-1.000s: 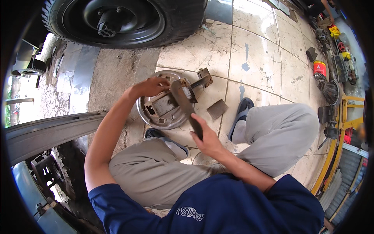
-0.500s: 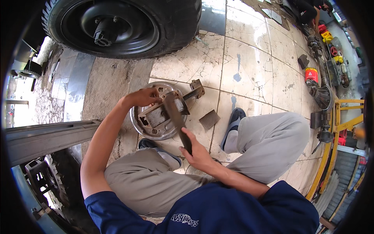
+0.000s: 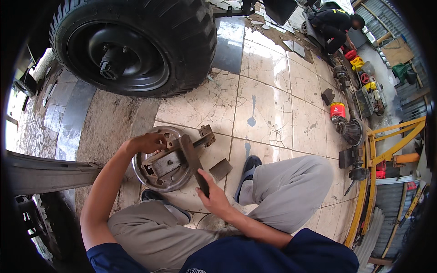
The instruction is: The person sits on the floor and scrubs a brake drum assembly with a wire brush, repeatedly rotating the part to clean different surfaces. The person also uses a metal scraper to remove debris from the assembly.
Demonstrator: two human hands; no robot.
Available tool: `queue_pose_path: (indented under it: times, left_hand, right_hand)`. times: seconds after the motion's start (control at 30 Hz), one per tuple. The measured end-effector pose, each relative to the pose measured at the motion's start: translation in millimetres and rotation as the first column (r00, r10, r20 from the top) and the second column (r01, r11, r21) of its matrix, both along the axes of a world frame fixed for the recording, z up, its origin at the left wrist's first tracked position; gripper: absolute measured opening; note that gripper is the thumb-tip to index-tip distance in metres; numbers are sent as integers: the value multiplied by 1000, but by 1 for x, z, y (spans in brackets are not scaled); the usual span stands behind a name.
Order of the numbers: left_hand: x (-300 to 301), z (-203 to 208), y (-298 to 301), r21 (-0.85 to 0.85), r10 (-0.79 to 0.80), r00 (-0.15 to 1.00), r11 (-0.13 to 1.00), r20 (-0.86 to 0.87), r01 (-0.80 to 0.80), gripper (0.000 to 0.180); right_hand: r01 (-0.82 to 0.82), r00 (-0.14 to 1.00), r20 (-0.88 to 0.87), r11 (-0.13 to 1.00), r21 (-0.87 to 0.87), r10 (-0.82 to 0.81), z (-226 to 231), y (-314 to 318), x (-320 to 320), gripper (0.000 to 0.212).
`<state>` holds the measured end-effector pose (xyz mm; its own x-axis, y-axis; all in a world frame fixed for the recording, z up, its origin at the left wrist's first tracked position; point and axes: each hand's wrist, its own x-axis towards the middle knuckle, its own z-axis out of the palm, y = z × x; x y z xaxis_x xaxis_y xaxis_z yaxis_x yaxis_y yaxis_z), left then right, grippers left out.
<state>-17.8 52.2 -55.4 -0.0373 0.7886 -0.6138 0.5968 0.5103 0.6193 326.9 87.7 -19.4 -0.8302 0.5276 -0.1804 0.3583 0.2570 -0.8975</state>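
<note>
Right hand has fingers clamped on a dark bar over the round metal plate, left hand over its far-left part (can't tell if fingers grip).

I see the round silver metal plate on the cream tiled floor ahead of the person, the rectangular grey metal block on it. The left hand is over the plate's far side; the right hand is nearer, the long brown flat bar reaching from it toward the block's right end. Right of the plate lies the thin dark square piece. Beyond, leftward, I have the large black rubber tyre; well right, the red cylindrical can.
</note>
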Motion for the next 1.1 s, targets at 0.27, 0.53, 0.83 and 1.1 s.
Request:
queue_pose_path:
  times: [0.27,0.53,0.83,1.1]
  left_hand:
    - [7,31,-3,-195,-76,959,981,-274,22,68]
    - [15,36,-7,-245,-93,946,970,-311,15,71]
    - [17,33,-11,-218,-124,944,974,-307,57,69]
    - [20,44,-4,-227,-159,946,969,-282,95,74]
  right_hand:
    - [20,1000,0,996,-91,-20,-7,0,2,63]
    - [36,999,25,995,-97,-34,-4,-9,4,64]
    - [137,988,95,979,-149,-123,5,-6,2,60]
    - [112,989,-115,981,161,-95,-16,-1,5,61]
